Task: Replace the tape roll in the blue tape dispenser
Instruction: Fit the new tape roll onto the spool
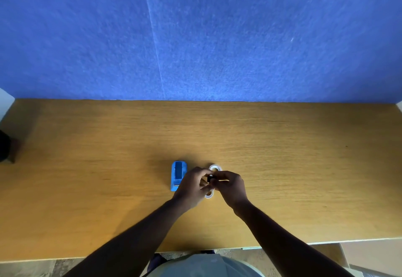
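The blue tape dispenser (178, 175) lies on the wooden table (282, 157), its roll bay open and empty. Just right of it my left hand (192, 186) and my right hand (231, 186) meet, fingertips pinched together on a small black spindle (210, 178). A clear tape roll (215, 167) lies flat on the table just beyond my fingers. Another clear tape roll (209, 194) shows below my left hand, partly hidden; I cannot tell whether my fingers hold it or it rests on the table.
A blue felt wall (217, 37) stands along the table's far edge. A dark object (5, 148) sits at the far left edge. The table's near edge runs across the bottom, with floor below it.
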Available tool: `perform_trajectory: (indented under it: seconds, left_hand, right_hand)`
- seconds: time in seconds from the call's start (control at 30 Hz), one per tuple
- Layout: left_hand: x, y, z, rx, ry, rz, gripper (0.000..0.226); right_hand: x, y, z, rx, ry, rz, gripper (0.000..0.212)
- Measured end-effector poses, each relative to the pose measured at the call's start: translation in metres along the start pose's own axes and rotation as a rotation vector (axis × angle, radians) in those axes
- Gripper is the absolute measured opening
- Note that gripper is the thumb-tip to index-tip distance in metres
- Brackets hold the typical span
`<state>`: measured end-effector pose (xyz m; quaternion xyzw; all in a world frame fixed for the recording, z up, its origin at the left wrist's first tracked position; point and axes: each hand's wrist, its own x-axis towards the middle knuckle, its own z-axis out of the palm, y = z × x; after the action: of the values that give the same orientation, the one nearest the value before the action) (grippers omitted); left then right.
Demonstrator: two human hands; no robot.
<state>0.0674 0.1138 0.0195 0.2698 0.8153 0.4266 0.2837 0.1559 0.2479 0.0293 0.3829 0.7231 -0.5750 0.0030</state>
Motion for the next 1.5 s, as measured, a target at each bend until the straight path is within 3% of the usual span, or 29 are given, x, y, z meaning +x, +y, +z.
perform_trajectory:
  seconds: [0.2, 0.37, 0.47, 0.63, 0.77, 1.0, 1.2, 1.37, 1.5]
  left_hand:
    - [-0.001, -0.003, -0.013, -0.066, 0.098, -0.062, 0.022]
    - [-0.003, -0.007, -0.029, -0.141, 0.192, -0.154, 0.018]
    - [-0.001, -0.009, -0.039, -0.173, 0.199, -0.190, 0.018]
    - [0.002, -0.009, -0.048, -0.171, 0.214, -0.203, 0.018]
    - [0.002, -0.010, -0.052, -0.170, 0.208, -0.216, 0.019]
    - [0.003, -0.006, -0.055, -0.177, 0.195, -0.233, 0.019]
    - [0.006, -0.006, -0.055, -0.251, 0.190, -0.291, 0.022]
    - [0.008, -0.004, -0.056, -0.321, 0.200, -0.309, 0.022]
    - [0.010, 0.000, -0.057, -0.347, 0.203, -0.320, 0.023]
  right_hand:
    - [0.004, -0.002, 0.003, 0.121, -0.024, 0.080, 0.021]
    - [0.018, -0.012, -0.010, -0.173, 0.265, 0.004, 0.027]
    - [0.030, -0.016, -0.022, -0.271, 0.321, -0.011, 0.037]
    - [0.048, -0.019, -0.024, -0.522, 0.067, -0.081, 0.051]
    - [0.051, -0.013, -0.012, -0.855, -0.167, -0.180, 0.078]
    - [0.050, -0.012, -0.005, -1.049, -0.099, -0.340, 0.061]
    - [0.050, -0.010, -0.007, -0.938, -0.061, -0.330, 0.054]
    - [0.042, -0.017, -0.004, -0.508, -0.015, -0.286, 0.056]
    - [0.031, -0.028, 0.000, -0.201, -0.093, -0.235, 0.055]
